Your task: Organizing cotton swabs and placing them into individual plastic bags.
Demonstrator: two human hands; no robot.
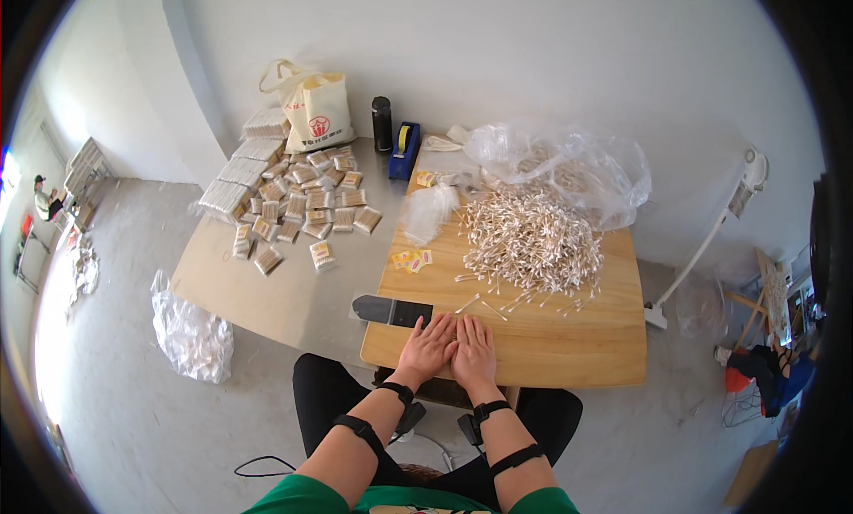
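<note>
My left hand (430, 341) and my right hand (474, 347) lie side by side near the front edge of the wooden board (569, 350), palms down, fingers stretched forward. A few thin sticks seem to show in the narrow gap between them; what is under the palms is hidden. By the left fingertips lies a flat black-and-grey strip (391, 311). Just ahead of the fingers are a few loose cotton swabs (494, 310). Beyond them rises a large heap of cotton swabs (533, 243), partly under a clear plastic bag (569, 163).
Small packs of swabs (318, 199) cover the metal tabletop (311, 296) on the left, with stacked packs (240, 176) behind. A cloth bag (318, 114), black bottle (381, 123) and blue tape dispenser (404, 151) stand at the back. Yellow labels (412, 261) and clear bags (430, 214) lie left of the heap.
</note>
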